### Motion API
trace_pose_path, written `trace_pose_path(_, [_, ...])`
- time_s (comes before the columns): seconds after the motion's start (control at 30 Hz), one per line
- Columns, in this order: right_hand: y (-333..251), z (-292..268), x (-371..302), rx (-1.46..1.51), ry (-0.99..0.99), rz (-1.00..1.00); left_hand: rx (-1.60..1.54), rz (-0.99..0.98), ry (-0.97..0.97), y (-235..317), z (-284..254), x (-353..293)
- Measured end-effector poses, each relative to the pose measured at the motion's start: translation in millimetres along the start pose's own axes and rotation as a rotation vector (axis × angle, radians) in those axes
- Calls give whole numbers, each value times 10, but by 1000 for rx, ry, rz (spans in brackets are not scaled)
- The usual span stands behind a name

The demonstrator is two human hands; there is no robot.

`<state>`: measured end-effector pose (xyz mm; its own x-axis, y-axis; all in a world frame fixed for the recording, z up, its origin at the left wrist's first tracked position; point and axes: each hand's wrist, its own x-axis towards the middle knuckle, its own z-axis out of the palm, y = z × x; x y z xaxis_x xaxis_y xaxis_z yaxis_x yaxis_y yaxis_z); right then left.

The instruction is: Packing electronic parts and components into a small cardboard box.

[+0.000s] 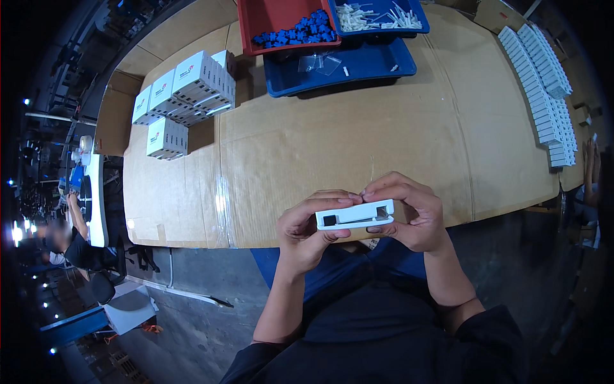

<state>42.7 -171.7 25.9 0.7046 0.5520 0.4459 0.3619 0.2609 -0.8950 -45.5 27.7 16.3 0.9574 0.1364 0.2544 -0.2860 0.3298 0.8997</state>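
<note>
Between my two hands is a white rectangular plastic housing (349, 216), held just past the table's near edge. The side facing up has a dark square opening at its left end, a second opening at its right end and a narrow slanted gap between them. My left hand (298, 228) grips the left end, fingers over the far side and thumb on the near side. At the right end my right hand (423, 216) pinches it the same way. The fingertips of both hands almost meet along the far edge.
Stacked white boxes (167, 136) stand at the left on the cardboard-covered table (358, 137). At the back are a red bin (249, 29) of blue parts, a blue bin (414, 11) of white pieces and a blue tray (278, 73). Rows of white housings (537, 96) line the right. Another person (83, 246) sits far left.
</note>
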Motion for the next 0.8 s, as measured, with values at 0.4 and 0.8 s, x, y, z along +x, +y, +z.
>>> trace_pose_path(0.4, [48,14,-49,9,28,-46,42,-7,-27,21,22,26])
trace_pose_path(0.8, [10,80,-77,292,346,236,150,-189,38,2,-13,-5])
